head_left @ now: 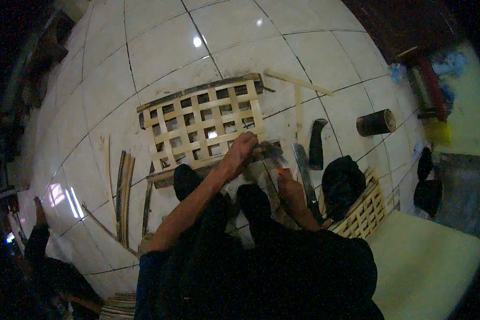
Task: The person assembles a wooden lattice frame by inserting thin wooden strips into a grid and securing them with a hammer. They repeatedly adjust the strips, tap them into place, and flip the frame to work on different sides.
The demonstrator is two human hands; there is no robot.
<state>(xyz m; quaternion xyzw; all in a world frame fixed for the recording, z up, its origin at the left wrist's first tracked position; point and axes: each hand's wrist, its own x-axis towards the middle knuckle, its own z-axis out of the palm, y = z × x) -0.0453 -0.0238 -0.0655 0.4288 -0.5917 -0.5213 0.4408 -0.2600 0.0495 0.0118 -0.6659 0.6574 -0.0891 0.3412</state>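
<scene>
A woven lattice panel of pale flat strips [196, 115] lies on the floor before me, with dark wooden bars along its far and near edges. My left hand [244, 148] is at the panel's near right corner, fingers closed in a pinch; whatever is in them is hidden. Close to its right, my right hand [292, 191] is closed around the orange handle of a tool that looks like a hammer [274, 154]. Motion smears the tool's head, close to the near bar's right end. My dark-covered feet are by the panel's near edge.
Right of my right hand lie a long blade [303, 168] and a dark curved piece [317, 145]. Farther right are a short log [376, 122], a black bundle [343, 181] and another lattice panel [376, 210]. Strips [124, 197] lie left; another person [42, 256] is lower left.
</scene>
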